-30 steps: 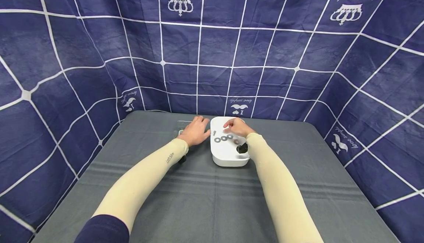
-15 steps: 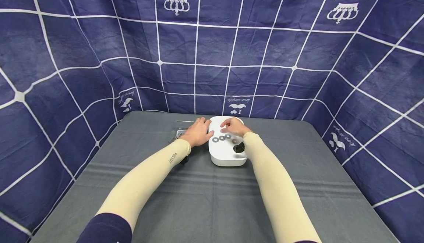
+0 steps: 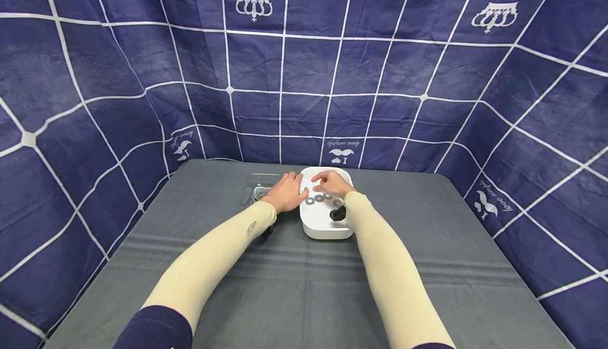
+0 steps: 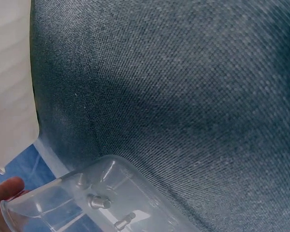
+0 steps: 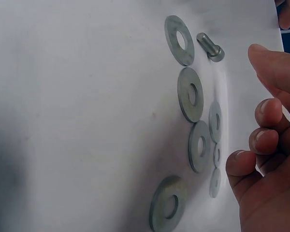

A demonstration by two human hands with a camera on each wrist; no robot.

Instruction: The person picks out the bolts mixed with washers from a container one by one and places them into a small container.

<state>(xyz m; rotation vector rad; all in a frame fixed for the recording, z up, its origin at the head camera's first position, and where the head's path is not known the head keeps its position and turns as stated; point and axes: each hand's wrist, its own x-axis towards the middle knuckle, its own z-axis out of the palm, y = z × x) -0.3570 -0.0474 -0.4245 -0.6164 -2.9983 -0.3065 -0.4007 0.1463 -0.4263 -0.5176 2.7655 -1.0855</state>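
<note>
On top of a white rounded box, several flat metal washers lie near the middle. The right wrist view shows the large washers in a rough row, a short cap-head bolt beside the end one, and smaller washers farther over. My right hand hovers just past them, index finger stretched out, the other fingers bent loosely, with nothing visible in it. My left hand rests at the box's left edge, its thumb over the rim. Its fingertips show at the left wrist view's corner.
Left of the box, partly behind my left hand, stands a clear plastic container with several metal bolts in it. A grey cloth covers the table. Blue checked fabric hangs around the back and sides. A black wrist camera overlaps the box.
My right hand has shifted slightly left over the box. My left hand has moved a little right, its thumb now over the rim and hiding the bolt in the head view.
</note>
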